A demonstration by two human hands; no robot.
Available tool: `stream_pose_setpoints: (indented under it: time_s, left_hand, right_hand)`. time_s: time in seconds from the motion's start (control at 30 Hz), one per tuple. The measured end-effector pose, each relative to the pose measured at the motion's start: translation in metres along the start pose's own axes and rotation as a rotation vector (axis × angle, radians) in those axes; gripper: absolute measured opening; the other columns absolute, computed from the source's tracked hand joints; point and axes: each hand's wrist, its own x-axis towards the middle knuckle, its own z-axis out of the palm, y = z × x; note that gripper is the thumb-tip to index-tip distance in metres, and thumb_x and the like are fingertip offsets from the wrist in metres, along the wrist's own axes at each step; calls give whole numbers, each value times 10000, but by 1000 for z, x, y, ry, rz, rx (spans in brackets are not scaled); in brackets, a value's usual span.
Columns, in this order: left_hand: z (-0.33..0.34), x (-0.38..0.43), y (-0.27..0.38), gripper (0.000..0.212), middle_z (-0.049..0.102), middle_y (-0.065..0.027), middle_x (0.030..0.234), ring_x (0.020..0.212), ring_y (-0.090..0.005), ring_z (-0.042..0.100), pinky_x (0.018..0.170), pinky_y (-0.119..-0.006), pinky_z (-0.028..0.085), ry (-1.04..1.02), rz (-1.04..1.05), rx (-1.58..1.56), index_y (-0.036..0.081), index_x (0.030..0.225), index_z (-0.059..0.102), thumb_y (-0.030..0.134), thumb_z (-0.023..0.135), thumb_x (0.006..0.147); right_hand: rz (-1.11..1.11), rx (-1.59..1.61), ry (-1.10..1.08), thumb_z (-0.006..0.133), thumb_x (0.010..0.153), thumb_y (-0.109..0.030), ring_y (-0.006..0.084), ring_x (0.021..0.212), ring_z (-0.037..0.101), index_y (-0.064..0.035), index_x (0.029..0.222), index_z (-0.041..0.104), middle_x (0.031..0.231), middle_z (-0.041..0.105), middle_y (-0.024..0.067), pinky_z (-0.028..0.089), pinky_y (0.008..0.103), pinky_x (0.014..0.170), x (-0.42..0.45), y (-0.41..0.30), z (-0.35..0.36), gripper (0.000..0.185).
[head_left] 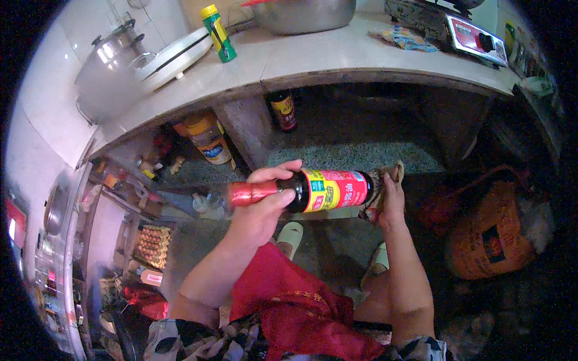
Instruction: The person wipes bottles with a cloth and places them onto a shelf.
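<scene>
My left hand [264, 198] grips a dark sauce bottle [298, 194] around its neck, just by the red cap. The bottle lies nearly level, cap to the left, its red and yellow label facing up. At the bottle's base, my right hand [392, 201] holds a patterned cloth [374, 195] against or close beside the bottom; contact is hard to make out. Behind them, under the counter, another dark bottle with a yellow label [283, 110] stands on the speckled shelf [352, 155].
Above runs the tiled counter [307, 52], bearing a metal basin [305, 16], a green-and-yellow canister [219, 34], a steel pot [110, 67] and a gas stove [476, 40]. A plastic jar [207, 137] stands below. Egg trays [153, 246] sit at left, an orange bag [492, 230] at right.
</scene>
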Motion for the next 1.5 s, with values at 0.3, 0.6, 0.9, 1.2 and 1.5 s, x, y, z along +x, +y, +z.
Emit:
stream_pose_setpoints:
  time_s: [0.3, 0.6, 0.9, 1.2, 1.5]
  left_hand:
    - [-34, 61, -124, 221, 491, -79, 1189, 1063, -270, 492, 760, -526, 487, 358, -174, -269, 132, 1008, 534, 144, 609, 800]
    - [-32, 54, -164, 342, 497, -28, 1129, 1056, -161, 473, 905, -321, 385, 335, -177, -461, 91, 1122, 496, 319, 540, 871]
    - [-61, 58, -157, 594, 505, -60, 1213, 1120, -220, 473, 964, -371, 362, 398, -415, -575, 111, 1222, 452, 573, 357, 861]
    - [-69, 64, -154, 545, 439, -72, 1214, 1143, -239, 422, 927, -479, 368, 347, -403, -616, 146, 1206, 401, 551, 441, 844]
    - [-62, 66, -159, 491, 544, -64, 1150, 1073, -226, 503, 951, -375, 371, 517, -373, -586, 109, 1140, 503, 509, 404, 873]
  right_hand:
    - [-200, -316, 76, 423, 890, -357, 225, 1117, 445, -99, 1350, 244, 1289, 386, 91, 381, 372, 905, 10, 14, -11, 557]
    - [-858, -1488, -354, 364, 843, -511, 360, 1143, 349, -73, 1308, 353, 1250, 386, 188, 199, 486, 946, -7, 42, 66, 638]
    - [-853, -1468, -537, 545, 781, -361, 323, 1080, 448, -86, 1222, 463, 1137, 525, 143, 269, 498, 936, 31, 54, 92, 526]
    - [-951, -1669, -116, 416, 863, -178, 311, 1021, 492, -53, 976, 572, 1001, 573, 122, 317, 441, 885, 74, 55, 61, 229]
    - [-866, -1566, -447, 564, 757, -393, 320, 1222, 310, -87, 1278, 395, 1308, 390, 108, 245, 523, 942, 19, 69, 83, 627]
